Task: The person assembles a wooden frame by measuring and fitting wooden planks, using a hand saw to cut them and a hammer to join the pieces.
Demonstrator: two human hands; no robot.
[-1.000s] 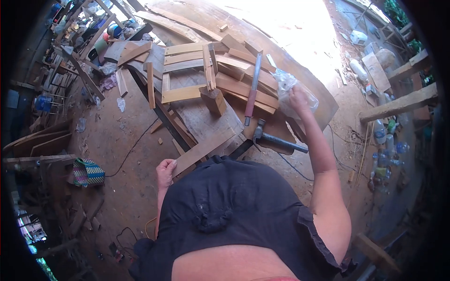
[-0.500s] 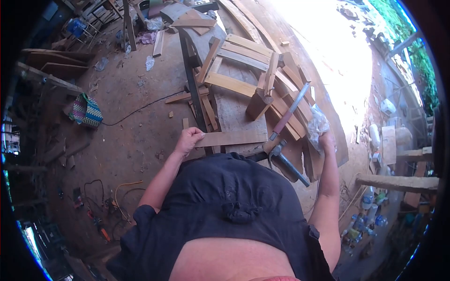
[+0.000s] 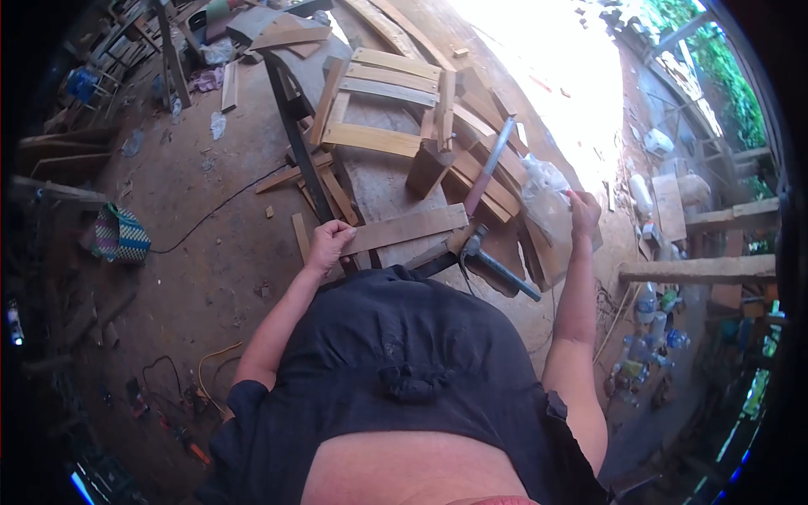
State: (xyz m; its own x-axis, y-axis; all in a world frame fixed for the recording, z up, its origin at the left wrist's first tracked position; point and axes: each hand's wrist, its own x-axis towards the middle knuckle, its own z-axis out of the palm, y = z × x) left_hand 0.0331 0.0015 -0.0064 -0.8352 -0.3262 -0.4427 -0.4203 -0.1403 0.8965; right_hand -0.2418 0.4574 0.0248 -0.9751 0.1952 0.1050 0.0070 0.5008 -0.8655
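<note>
My left hand (image 3: pixel 329 245) is closed on the left end of a short wooden board (image 3: pixel 406 231), which lies slantwise across the near end of the bench (image 3: pixel 383 189). On the right, my right hand (image 3: pixel 584 214) pinches the edge of a clear plastic bag (image 3: pixel 545 188). Between the hands lies a claw hammer (image 3: pixel 502 272), its head close to the board's right end. A handsaw-like tool with a reddish grip and a metal blade (image 3: pixel 492 168) rests on wood pieces beyond it. A slatted wooden frame (image 3: pixel 380 139) stands on the bench ahead.
A wooden block (image 3: pixel 429 171) sits by the frame's near right corner. Loose planks (image 3: pixel 486 192) are stacked to its right. On the floor at left are a woven basket (image 3: pixel 120 235) and a dark cable (image 3: pixel 220 206). Plastic bottles (image 3: pixel 646 303) lie at far right.
My right hand has lifted the plastic bag upward, away from the planks. The board's right end has swung up a little in my left hand. The whole view has shifted left.
</note>
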